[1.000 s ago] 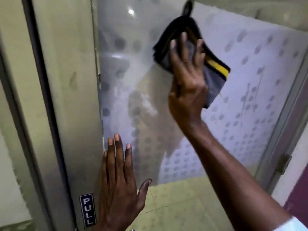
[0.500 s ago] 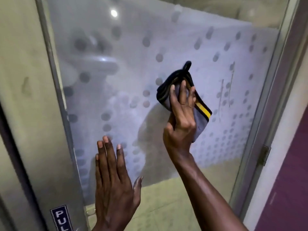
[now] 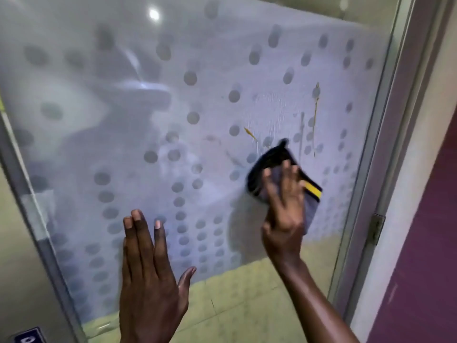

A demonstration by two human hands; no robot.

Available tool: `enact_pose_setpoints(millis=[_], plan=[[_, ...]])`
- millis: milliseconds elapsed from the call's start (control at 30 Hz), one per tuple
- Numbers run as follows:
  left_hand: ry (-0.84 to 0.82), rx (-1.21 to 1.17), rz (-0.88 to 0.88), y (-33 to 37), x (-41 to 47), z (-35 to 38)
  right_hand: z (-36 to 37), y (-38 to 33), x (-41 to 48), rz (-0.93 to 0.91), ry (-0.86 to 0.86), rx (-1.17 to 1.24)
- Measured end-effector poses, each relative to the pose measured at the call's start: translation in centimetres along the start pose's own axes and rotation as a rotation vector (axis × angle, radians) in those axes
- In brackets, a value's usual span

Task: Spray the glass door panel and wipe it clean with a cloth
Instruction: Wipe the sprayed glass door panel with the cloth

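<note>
The frosted glass door panel (image 3: pixel 212 70) with a pattern of grey dots fills most of the view. My right hand (image 3: pixel 284 214) presses a folded grey cloth (image 3: pixel 269 157) with black edging and a yellow stripe flat against the glass at the right of centre. Thin wet streaks and yellowish drip marks (image 3: pixel 315 115) run down the glass just above the cloth. My left hand (image 3: pixel 148 280) lies flat on the lower glass, fingers spread and pointing up, holding nothing. No spray bottle is in view.
A metal frame (image 3: pixel 385 149) with a hinge (image 3: pixel 376 229) borders the panel on the right, beside a maroon wall (image 3: pixel 425 243). A metal stile (image 3: pixel 27 268) with a blue label (image 3: pixel 29 336) runs down the left. The bottom strip of glass is clear and shows tiled floor.
My right hand has swept the cloth down and to the right across the glass. The view has shifted right, and my left hand has stayed flat on the lower glass.
</note>
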State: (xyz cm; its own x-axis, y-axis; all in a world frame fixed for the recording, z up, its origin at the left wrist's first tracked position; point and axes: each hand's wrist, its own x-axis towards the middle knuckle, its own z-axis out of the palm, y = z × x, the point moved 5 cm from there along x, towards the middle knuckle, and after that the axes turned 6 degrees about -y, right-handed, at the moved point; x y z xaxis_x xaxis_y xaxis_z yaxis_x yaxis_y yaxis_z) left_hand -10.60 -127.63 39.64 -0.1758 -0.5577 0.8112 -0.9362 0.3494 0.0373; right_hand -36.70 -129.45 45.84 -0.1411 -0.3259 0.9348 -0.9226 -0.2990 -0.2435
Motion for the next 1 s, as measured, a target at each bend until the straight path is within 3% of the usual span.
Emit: enact_pose_setpoints(millis=[133,233,300,433,533,633,767,833,933,1000], plan=[[0.031,0.006,-0.050,0.9,0.1,-0.2,-1.9,4.8,2.9,0.554,0.335,0.313],[0.063,0.023,-0.050,2.5,0.4,-0.1,-0.8,2.9,3.3,0.630,0.345,0.395],[0.070,0.022,0.001,3.9,0.5,0.3,0.5,-0.8,1.9,0.393,0.234,0.293],[0.033,-0.042,0.018,5.6,1.0,1.7,3.1,-5.7,-3.4,-0.332,-0.155,0.053],[0.013,0.004,0.041,5.3,1.1,2.2,1.9,-1.2,-3.3,-0.430,-0.174,-0.077],[0.037,0.017,0.045,5.1,1.3,2.5,-1.0,6.4,0.2,-0.193,-0.030,-0.075],[0.030,0.027,0.017,5.5,1.3,2.6,-4.3,15.0,3.1,0.524,0.231,0.233],[0.027,0.031,-0.002,5.8,1.3,2.4,-4.3,15.5,3.3,0.699,0.308,0.356],[0.016,0.038,-0.016,6.2,1.5,2.4,-3.3,12.2,3.0,0.622,0.267,0.365],[0.006,0.034,-0.030,6.4,1.5,2.3,-2.3,8.6,2.0,0.368,0.154,0.257]])
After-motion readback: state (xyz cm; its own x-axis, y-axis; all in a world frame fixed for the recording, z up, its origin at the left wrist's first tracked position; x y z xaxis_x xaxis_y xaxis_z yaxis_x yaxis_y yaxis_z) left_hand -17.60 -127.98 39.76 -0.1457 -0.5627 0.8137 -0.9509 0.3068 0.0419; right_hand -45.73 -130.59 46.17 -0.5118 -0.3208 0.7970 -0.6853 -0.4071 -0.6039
